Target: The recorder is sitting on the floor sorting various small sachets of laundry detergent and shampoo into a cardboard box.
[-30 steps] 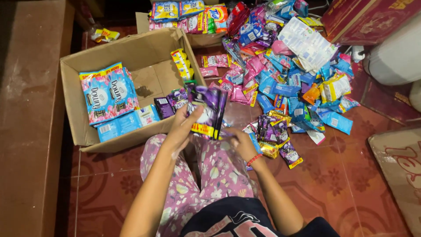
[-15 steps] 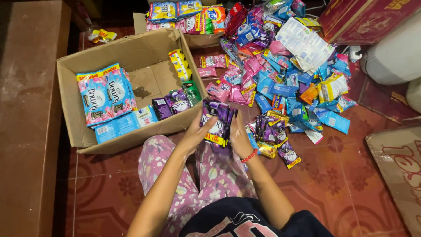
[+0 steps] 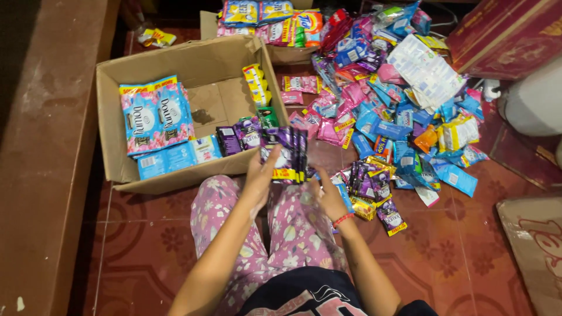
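Glossy purple sachets (image 3: 285, 153), flat and crinkly, stand fanned in the left hand (image 3: 261, 175), which grips their lower edge. The right hand (image 3: 329, 196) hangs loose just beside them, fingers spread. A cardboard box (image 3: 175, 61) lies beyond the left hand.

Two bare forearms reach forward over the lap.

The left hand (image 3: 260, 175) is raised, fingers closed in a grip. The right hand (image 3: 329, 196), just beside it, is loosely spread, palm down, holding nothing.
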